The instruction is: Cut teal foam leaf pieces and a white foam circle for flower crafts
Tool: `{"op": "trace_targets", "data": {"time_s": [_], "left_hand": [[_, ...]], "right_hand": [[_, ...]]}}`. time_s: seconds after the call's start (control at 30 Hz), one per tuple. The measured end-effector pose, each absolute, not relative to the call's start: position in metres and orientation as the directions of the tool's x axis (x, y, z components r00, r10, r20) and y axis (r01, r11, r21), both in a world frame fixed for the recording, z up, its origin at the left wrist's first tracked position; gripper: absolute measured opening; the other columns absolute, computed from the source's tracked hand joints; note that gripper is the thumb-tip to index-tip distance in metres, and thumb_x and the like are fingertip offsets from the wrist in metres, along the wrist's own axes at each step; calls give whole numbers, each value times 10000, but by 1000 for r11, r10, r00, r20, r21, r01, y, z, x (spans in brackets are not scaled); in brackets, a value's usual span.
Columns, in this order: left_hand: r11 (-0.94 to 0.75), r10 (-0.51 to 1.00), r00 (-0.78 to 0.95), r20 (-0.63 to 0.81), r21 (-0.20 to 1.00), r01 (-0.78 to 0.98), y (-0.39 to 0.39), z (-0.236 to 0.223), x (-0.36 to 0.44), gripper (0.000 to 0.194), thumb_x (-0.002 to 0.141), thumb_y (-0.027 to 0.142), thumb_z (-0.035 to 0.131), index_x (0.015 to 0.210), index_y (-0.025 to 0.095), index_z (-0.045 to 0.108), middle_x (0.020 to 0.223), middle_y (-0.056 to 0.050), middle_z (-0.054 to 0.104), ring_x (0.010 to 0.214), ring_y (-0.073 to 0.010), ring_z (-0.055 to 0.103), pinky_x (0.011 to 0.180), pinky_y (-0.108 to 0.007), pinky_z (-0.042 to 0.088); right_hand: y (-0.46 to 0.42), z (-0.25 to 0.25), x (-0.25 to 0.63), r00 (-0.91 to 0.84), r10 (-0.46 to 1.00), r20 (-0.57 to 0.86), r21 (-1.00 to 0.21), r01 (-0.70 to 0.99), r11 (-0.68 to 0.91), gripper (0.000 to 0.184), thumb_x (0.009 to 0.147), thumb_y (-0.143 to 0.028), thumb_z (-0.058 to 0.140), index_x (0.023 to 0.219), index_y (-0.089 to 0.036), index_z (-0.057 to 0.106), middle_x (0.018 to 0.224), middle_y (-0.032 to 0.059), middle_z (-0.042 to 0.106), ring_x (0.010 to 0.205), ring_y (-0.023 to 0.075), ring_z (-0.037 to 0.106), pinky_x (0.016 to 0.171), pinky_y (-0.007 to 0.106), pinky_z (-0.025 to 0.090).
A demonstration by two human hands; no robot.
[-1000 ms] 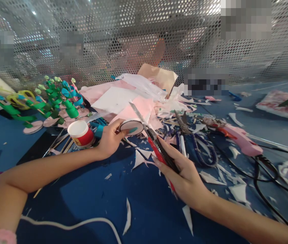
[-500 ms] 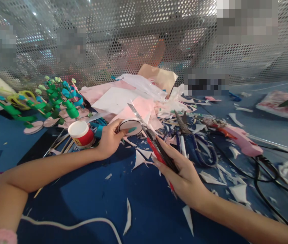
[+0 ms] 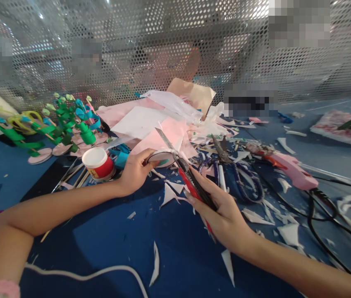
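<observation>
My left hand (image 3: 136, 171) pinches a small pale disc (image 3: 163, 159) with a dark line round its edge, thumb on its face and fingers behind. In my right hand (image 3: 217, 207) is a red and black utility knife (image 3: 194, 186), gripped by its handle. Its long blade (image 3: 164, 138) is extended and points up and to the left, lying across the disc's right side; whether it touches the rim I cannot tell. Left of my left hand stands a red and white paper cup (image 3: 98, 163). Scissors with dark blue handles (image 3: 248, 182) lie right of the knife.
A pink glue gun (image 3: 293, 167) with a black cord lies at right. Paper sheets (image 3: 138, 122) and a plastic bag are heaped at the back, before a perforated metal screen (image 3: 163, 49). Green paper plants (image 3: 63, 120) on round bases stand at left. White scraps (image 3: 155, 265) litter the blue table.
The disc has tilted, so its face shows as a thinner oval with its white edge visible. My left hand has shifted slightly right. The knife has hardly moved.
</observation>
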State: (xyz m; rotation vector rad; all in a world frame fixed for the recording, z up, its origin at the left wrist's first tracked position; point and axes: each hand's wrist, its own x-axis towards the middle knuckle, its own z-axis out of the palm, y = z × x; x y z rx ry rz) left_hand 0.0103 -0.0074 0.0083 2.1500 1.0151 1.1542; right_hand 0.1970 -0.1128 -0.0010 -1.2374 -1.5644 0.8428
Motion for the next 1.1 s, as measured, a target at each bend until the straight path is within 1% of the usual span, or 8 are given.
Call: {"op": "trace_targets", "data": {"time_s": [0.13, 0.23, 0.33, 0.43, 0.53, 0.8, 0.97, 1.1], "left_hand": [[-538, 842, 288, 456, 755, 375, -5, 4, 10, 119, 765, 210, 603, 861, 144, 628, 691, 10, 622, 595, -95, 521, 540, -188, 411], [-494, 870, 208, 448, 778, 388, 1, 0, 9, 125, 742, 213, 626, 843, 139, 623, 676, 7, 596, 608, -107, 520, 550, -205, 419], [-489, 872, 191, 451, 788, 373, 5, -3, 9, 139, 739, 231, 635, 837, 134, 620, 704, -5, 611, 652, -117, 542, 604, -222, 445], [-484, 874, 182, 450, 781, 395, 5, -2, 9, 149, 731, 250, 651, 814, 131, 617, 705, -11, 618, 642, -117, 541, 598, -223, 447], [-494, 868, 190, 458, 768, 407, 3, 1, 9, 152, 742, 259, 642, 818, 131, 615, 711, -11, 620, 631, -114, 536, 578, -218, 439], [-525, 850, 202, 487, 746, 410, 1, 2, 9, 146, 753, 189, 617, 891, 144, 630, 739, 3, 631, 624, -99, 520, 560, -200, 407], [-541, 841, 241, 484, 744, 393, -1, 3, 10, 117, 764, 187, 597, 869, 156, 636, 689, 20, 611, 595, -90, 500, 549, -194, 401], [-548, 836, 279, 472, 733, 403, -4, 5, 11, 85, 771, 188, 587, 836, 162, 635, 638, 32, 582, 558, -84, 476, 518, -186, 383]], "right_hand": [[-112, -1, 197, -80, 965, 249, -915, 307, 261, 542, 864, -313, 497, 1383, -192, 400, 1211, 114, 573, 996, 212, 591, 867, 357, 495], [-113, 2, 196, -104, 964, 246, -908, 324, 267, 550, 862, -314, 493, 1388, -187, 394, 1172, 123, 585, 958, 208, 605, 804, 326, 522], [-116, 4, 196, -147, 952, 269, -885, 352, 304, 556, 854, -298, 500, 1388, -188, 396, 1101, 123, 604, 904, 203, 611, 751, 306, 535], [-116, 3, 196, -87, 960, 266, -891, 357, 279, 555, 860, -297, 497, 1395, -207, 383, 1079, 114, 601, 850, 192, 612, 729, 319, 540], [-115, 0, 196, -11, 970, 242, -907, 353, 230, 550, 863, -304, 498, 1394, -227, 382, 1068, 104, 600, 891, 208, 608, 766, 362, 534], [-115, -2, 197, -23, 964, 264, -903, 346, 255, 533, 857, -297, 512, 1375, -216, 414, 1111, 113, 576, 917, 210, 596, 812, 380, 519], [-115, -2, 198, -39, 965, 260, -904, 343, 257, 527, 855, -298, 513, 1366, -198, 428, 1087, 111, 584, 864, 189, 599, 770, 339, 529], [-115, -1, 198, -53, 965, 257, -905, 338, 259, 538, 852, -298, 510, 1372, -192, 419, 1108, 117, 583, 806, 170, 598, 672, 283, 534]]}}
